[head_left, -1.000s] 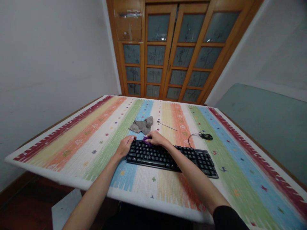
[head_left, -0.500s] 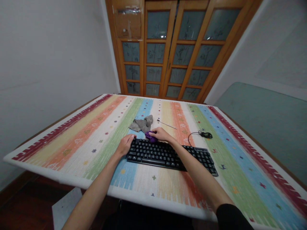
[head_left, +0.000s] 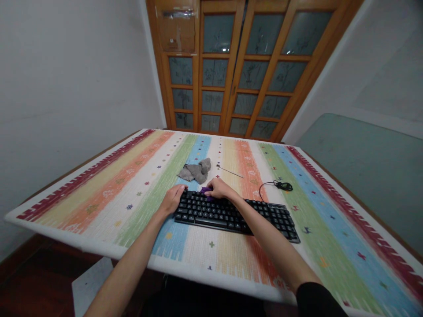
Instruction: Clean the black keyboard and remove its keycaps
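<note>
The flat black plastic keyboard [head_left: 236, 213] lies on the striped woven tablecloth [head_left: 109, 193], its long axis running left to right and its right end nearer. The right hand [head_left: 218, 189] is closed on a soft purple lump [head_left: 206, 190] at the far key row. The left hand [head_left: 173, 198] curls on the keyboard's left end, its grip unclear.

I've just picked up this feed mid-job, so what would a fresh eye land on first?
The bright striped tablecloth fills the view, with a black keyboard lying across its near middle. The right hand presses a purple lump onto the keyboard's far-left keys, while the left hand rests on its left end. A crumpled grey cloth lies just beyond them.
</note>
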### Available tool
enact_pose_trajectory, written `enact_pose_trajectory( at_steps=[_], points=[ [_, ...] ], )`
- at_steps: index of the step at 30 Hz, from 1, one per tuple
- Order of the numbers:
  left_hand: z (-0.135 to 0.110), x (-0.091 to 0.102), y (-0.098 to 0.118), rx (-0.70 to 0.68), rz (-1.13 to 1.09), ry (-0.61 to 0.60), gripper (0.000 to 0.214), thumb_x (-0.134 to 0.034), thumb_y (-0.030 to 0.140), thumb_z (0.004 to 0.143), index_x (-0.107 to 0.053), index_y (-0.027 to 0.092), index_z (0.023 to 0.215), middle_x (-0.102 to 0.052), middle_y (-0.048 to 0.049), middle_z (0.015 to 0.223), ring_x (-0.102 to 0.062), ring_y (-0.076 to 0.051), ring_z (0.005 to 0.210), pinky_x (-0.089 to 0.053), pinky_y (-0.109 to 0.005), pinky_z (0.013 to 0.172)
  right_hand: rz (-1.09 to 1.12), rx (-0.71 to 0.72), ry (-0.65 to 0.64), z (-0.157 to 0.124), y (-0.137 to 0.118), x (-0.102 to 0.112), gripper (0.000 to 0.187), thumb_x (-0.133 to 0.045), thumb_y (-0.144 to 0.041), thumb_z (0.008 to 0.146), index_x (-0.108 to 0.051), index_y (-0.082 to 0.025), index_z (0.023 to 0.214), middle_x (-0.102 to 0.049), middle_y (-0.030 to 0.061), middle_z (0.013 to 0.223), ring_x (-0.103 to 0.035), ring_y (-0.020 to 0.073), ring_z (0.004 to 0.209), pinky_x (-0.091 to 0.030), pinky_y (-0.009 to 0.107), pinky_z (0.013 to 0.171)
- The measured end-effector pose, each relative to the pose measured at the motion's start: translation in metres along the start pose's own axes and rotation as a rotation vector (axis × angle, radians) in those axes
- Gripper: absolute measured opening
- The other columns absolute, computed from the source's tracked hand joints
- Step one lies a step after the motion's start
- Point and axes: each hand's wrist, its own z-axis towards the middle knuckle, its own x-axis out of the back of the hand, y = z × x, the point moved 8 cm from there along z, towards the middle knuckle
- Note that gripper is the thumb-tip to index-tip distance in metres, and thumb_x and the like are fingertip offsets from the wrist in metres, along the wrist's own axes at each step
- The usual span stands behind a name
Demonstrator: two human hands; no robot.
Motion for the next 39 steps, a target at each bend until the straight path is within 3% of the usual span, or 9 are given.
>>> enact_pose_trajectory(
  at_steps=[7, 12, 17, 20, 23, 26, 33, 39],
  points=[
    [0.000, 0.000, 0.002, 0.000, 0.007, 0.005, 0.052, -0.027, 0.048, 0.094, -0.068, 0.017, 0.099, -0.071, -0.0085, 0.105, -0.063, -0.023, 0.098, -0.046, -0.037, 0.095, -0.042, -0.075, 0.045, 0.001, -0.001, 0.002, 0.018, -0.067, -0.024, 0.074, -0.078, -0.010, 0.076, -0.072, 0.0101, 0.071, -0.057, 0.0173, 0.064, -0.033, 0.025, 0.058],
    [0.000, 0.001, 0.000, 0.010, 0.001, 0.012, 0.053, -0.027, 0.050, 0.094, -0.068, 0.017, 0.100, -0.071, -0.0087, 0.103, -0.064, -0.023, 0.097, -0.047, -0.037, 0.093, -0.013, -0.099, 0.098, -0.004, 0.006, 0.006, 0.024, -0.060, -0.027, 0.082, -0.077, -0.010, 0.081, -0.071, 0.0080, 0.072, -0.057, 0.0162, 0.066, -0.033, 0.024, 0.059],
    [-0.001, 0.001, 0.000, 0.007, -0.008, 0.019, 0.053, -0.028, 0.050, 0.093, -0.068, 0.016, 0.098, -0.071, -0.0098, 0.103, -0.064, -0.024, 0.098, -0.046, -0.038, 0.094, 0.182, 0.077, 0.066, -0.011, 0.011, 0.019, 0.034, -0.048, -0.031, 0.090, -0.071, -0.011, 0.075, -0.060, 0.0001, 0.064, -0.049, 0.0120, 0.061, -0.031, 0.021, 0.059],
    [-0.001, 0.001, 0.000, 0.004, -0.008, 0.019, 0.053, -0.028, 0.050, 0.093, -0.068, 0.016, 0.098, -0.071, -0.0095, 0.104, -0.064, -0.024, 0.098, -0.047, -0.037, 0.094, 0.234, 0.140, -0.034, -0.016, 0.014, 0.018, 0.045, -0.043, -0.039, 0.092, -0.065, -0.011, 0.064, -0.050, -0.0023, 0.055, -0.041, 0.0105, 0.055, -0.029, 0.022, 0.056],
    [-0.001, 0.001, 0.000, 0.008, -0.007, 0.020, 0.052, -0.028, 0.050, 0.094, -0.068, 0.017, 0.099, -0.071, -0.0084, 0.104, -0.064, -0.023, 0.097, -0.047, -0.037, 0.093, 0.181, 0.121, -0.131, -0.020, 0.017, 0.006, 0.035, -0.055, -0.035, 0.086, -0.067, -0.011, 0.064, -0.050, -0.0031, 0.053, -0.041, 0.0103, 0.054, -0.028, 0.022, 0.054],
    [-0.001, 0.001, 0.000, 0.004, -0.006, 0.016, 0.052, -0.028, 0.050, 0.094, -0.068, 0.017, 0.100, -0.071, -0.0086, 0.103, -0.064, -0.023, 0.097, -0.047, -0.037, 0.093, 0.057, 0.054, -0.102, -0.020, 0.018, 0.000, 0.017, -0.065, -0.026, 0.079, -0.073, -0.011, 0.077, -0.062, -0.0008, 0.063, -0.050, 0.0122, 0.060, -0.031, 0.021, 0.057],
    [-0.001, 0.003, 0.000, 0.014, -0.022, 0.023, 0.050, -0.029, 0.050, 0.094, -0.066, 0.018, 0.104, -0.072, -0.0075, 0.101, -0.065, -0.023, 0.095, -0.048, -0.036, 0.091, -0.148, -0.008, -0.038, -0.013, 0.005, 0.003, 0.014, -0.067, -0.020, 0.075, -0.076, -0.013, 0.084, -0.073, 0.0102, 0.081, -0.062, 0.0196, 0.074, -0.035, 0.025, 0.060],
    [-0.002, 0.005, -0.003, 0.030, -0.044, 0.044, 0.049, -0.032, 0.050, 0.093, -0.066, 0.017, 0.106, -0.072, -0.0077, 0.101, -0.066, -0.023, 0.095, -0.048, -0.036, 0.091, -0.179, -0.065, -0.016, -0.011, 0.008, 0.002, 0.017, -0.064, -0.019, 0.076, -0.075, -0.015, 0.089, -0.073, 0.0121, 0.089, -0.064, 0.0217, 0.083, -0.039, 0.025, 0.066]
  ],
)
